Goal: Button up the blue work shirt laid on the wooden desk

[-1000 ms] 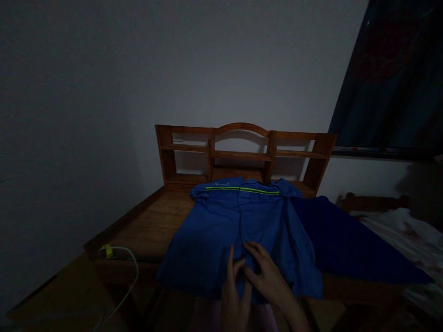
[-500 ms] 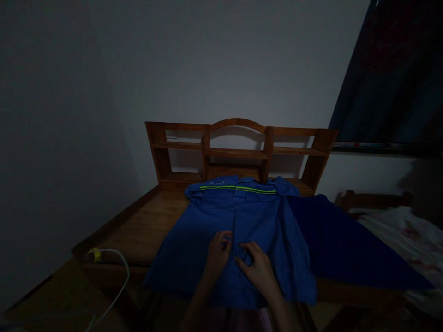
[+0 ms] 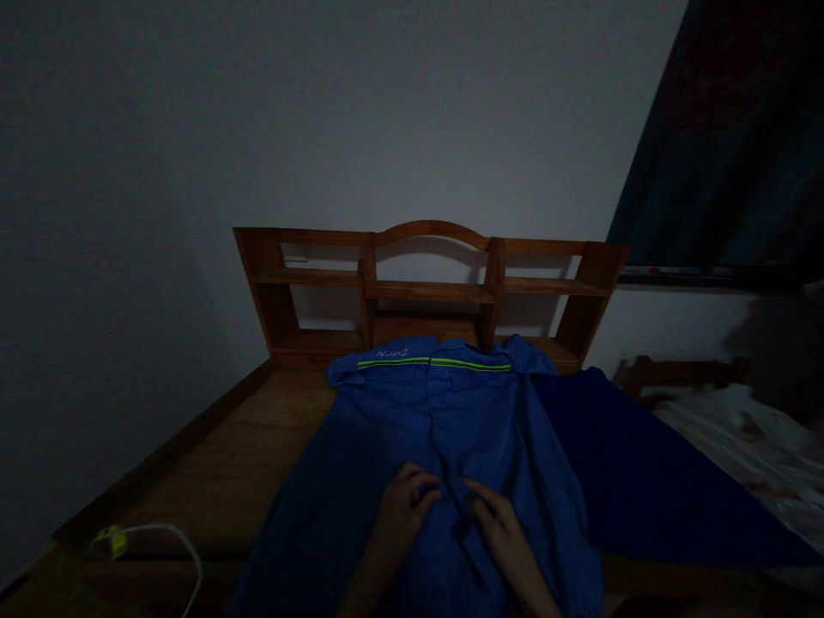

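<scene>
A blue work jacket lies front up, with a yellow-green stripe across its chest and white lettering above the stripe. Its front placket runs down the middle and is wrinkled and slightly raised between my hands. My left hand is at the left side of the placket, with thumb and forefinger curled together at the cloth. On the other side, my right hand has its fingertips pinched at the placket edge. Dim light hides the exact contact of the fingertips and any buttons.
The jacket lies on a wooden bed board, below a wooden headboard with shelves. Dark blue cloth spreads to the right. A white cable with a yellow tag curls at the left front. Patterned bedding lies far right.
Both hands have moved down along the placket, toward the jacket's lower part. The view has come closer, and the cloth between the hands looks more creased.
</scene>
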Motion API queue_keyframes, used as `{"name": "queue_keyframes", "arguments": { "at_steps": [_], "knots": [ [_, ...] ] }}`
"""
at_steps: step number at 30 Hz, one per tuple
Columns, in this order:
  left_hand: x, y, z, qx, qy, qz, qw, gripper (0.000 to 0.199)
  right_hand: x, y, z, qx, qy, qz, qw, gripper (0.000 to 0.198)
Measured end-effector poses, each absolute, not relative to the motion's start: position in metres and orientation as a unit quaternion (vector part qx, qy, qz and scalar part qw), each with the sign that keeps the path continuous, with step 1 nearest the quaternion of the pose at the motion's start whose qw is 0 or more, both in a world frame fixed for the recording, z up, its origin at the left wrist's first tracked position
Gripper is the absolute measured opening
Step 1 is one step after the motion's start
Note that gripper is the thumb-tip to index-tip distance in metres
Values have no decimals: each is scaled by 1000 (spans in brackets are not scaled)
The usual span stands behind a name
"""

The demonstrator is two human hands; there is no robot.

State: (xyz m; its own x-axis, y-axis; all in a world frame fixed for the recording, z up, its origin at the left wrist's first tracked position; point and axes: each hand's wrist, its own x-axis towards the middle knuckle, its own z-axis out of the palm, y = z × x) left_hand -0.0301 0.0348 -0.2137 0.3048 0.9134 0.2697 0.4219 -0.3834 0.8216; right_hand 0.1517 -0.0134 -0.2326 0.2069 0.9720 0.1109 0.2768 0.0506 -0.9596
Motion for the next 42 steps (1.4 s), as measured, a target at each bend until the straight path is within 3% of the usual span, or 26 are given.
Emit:
{"name": "queue_keyframes", "arguments": {
  "at_steps": [9, 18, 27, 42],
  "knots": [
    [-28, 39, -216, 721, 466, 371, 353, 14, 141, -17, -215, -605, -518, 351, 493, 35],
    [-28, 38, -217, 722, 453, 389, 349, 16, 130, -9, -202, -556, -537, 416, 479, 46],
    [-29, 38, -215, 722, 450, 392, 350, 16, 124, 11, -213, -569, -603, 284, 482, 19],
    [-29, 35, -217, 699, 455, 403, 378, 16, 143, 24, -228, -531, -644, 326, 444, 15]
  ]
}}
